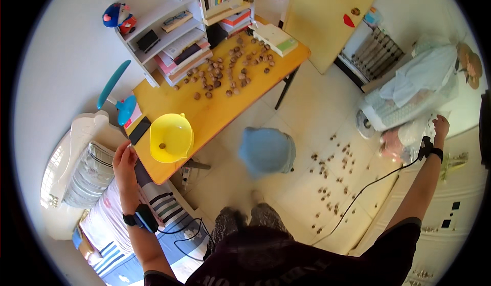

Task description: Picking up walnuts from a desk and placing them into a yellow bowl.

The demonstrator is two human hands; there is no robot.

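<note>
My left hand (125,162) is raised beside the table's left corner, fingers curled in and nothing showing in them. Closest to it are a black phone (139,130) and a yellow bowl (179,132) with one walnut (162,146) at its bottom. Far to the right, my right hand (441,126) is held out with its fingers closed, with no object visible in them, in front of plastic-wrapped items (409,138). Many walnuts (217,74) lie scattered over the far half of the yellow table (204,120); more walnuts (322,171) are spread on the floor.
A blurred blue stool (267,150) stands before my legs. Behind the table are a white shelf (153,17) with books and a teal lamp (125,107). A bed (169,199) is at left, a fan (364,124) at right. Black cables (365,186) run from both wrists.
</note>
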